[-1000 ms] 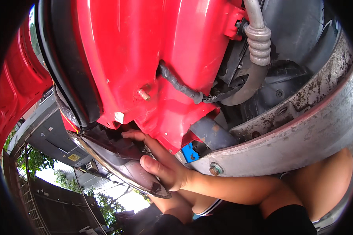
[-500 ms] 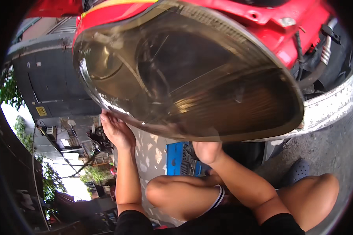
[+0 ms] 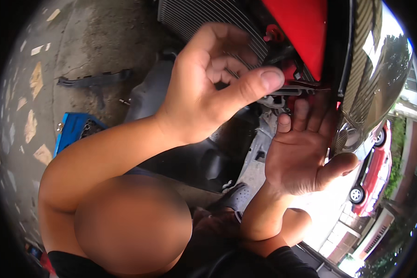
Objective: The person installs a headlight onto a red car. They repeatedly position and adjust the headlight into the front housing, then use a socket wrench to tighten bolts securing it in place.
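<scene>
Left hand up mid-view, back of wrist toward lower left, fingers curled, thumb stretched out to the right, wide gap between thumb and fingers; nothing seen in the grasp, fingertips a bit blurred. Right hand to its right and lower, palm up, spread and relaxed, thumb pointing right, fingers reaching up into shadow; nothing lies on the palm. Fingertips too dark, can't tell if they touch anything. Hands apart from each other.

Rest, left to right. Grey ground with pale patches. Blue tool case on it, partly hidden behind left forearm. Dark strip-like part lying on the ground just above the case. Blurred round shape at lower left, can't tell what. Black plastic panel behind and below left hand. Finned grille at top, partly covered by left hand's fingers. Grey perforated shoe below the panel. Red body panel upper right, black edge strip along its right side. Headlight right of that strip, clear glossy lens, up and right of right hand, near its fingers. Red car parked beyond, then greenery at far right.
</scene>
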A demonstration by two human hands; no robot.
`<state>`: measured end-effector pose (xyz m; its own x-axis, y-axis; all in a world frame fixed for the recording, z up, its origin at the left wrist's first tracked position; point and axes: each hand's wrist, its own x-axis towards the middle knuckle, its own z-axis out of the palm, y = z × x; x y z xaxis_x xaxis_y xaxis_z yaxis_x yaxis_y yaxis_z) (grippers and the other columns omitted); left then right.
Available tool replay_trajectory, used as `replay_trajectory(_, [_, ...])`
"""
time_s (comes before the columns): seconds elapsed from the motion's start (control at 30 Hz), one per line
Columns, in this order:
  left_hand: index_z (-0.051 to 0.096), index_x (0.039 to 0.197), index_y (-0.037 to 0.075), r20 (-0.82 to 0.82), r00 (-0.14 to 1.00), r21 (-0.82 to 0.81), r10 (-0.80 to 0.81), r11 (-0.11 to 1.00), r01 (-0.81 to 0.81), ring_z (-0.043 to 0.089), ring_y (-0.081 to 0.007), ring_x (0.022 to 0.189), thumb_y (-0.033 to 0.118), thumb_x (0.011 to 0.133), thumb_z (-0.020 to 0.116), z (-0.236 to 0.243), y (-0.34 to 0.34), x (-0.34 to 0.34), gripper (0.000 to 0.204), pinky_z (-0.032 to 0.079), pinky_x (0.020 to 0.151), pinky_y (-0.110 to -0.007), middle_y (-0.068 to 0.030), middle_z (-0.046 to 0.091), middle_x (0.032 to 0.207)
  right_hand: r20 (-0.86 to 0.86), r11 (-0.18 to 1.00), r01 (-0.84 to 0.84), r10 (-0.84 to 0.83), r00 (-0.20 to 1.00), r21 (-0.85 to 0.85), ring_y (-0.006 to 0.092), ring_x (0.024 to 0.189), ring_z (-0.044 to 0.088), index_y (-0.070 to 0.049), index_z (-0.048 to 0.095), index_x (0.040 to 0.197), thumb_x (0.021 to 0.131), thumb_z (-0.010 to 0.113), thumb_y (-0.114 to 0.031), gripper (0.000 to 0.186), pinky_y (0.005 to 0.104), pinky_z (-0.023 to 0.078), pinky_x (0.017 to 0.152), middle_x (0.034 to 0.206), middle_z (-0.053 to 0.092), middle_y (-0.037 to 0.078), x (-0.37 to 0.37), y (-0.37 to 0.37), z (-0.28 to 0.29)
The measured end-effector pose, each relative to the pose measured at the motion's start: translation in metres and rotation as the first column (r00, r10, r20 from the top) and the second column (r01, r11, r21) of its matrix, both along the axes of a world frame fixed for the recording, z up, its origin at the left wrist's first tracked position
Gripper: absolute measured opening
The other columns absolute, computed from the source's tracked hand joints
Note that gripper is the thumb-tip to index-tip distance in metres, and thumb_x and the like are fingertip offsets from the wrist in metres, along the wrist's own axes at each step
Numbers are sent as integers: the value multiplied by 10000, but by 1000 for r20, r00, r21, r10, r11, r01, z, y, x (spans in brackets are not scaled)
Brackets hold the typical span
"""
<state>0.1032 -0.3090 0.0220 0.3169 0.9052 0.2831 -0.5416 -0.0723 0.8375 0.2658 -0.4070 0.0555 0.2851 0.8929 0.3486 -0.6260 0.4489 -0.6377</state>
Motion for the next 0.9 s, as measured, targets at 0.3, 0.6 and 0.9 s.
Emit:
replay_trajectory(0.3, [460, 1519, -35, 275, 855, 41, -440, 894, 446, 606, -245, 1339, 158, 1001, 603, 5, 43, 3, 571, 447, 1159, -409, -170, 637, 1440, 261, 990, -80, 107, 959, -112, 260, 1161, 663, -84, 582, 1517, 1128, 401, -626, 691, 378, 492, 968, 1303, 726, 117, 4, -2, 32])
replay_trajectory(0.6, [615, 1402, -32, 664, 526, -13, -531, 695, 719, 668, -220, 1217, 103, 980, 641, 26, 42, 1, 444, 483, 1102, -362, -145, 712, 1334, 723, 892, 408, -411, 556, 193, 219, 690, 549, -115, 559, 844, 1178, 284, -478, 564, 402, 484, 755, 746, 592, 66, -52, -36, 66])
replay_trajectory(0.9, [676, 1331, -46, 696, 556, 10, -455, 780, 625, 691, -245, 1195, 88, 980, 599, 20, 29, 20, 383, 477, 1109, -380, -143, 757, 1268, 391, 712, -130, -517, -761, 690, 406, 1518, 443, -9, 452, 1614, 813, 816, -105, 885, 525, 349, 1257, 1617, 482, 222, 10, 38, 118])
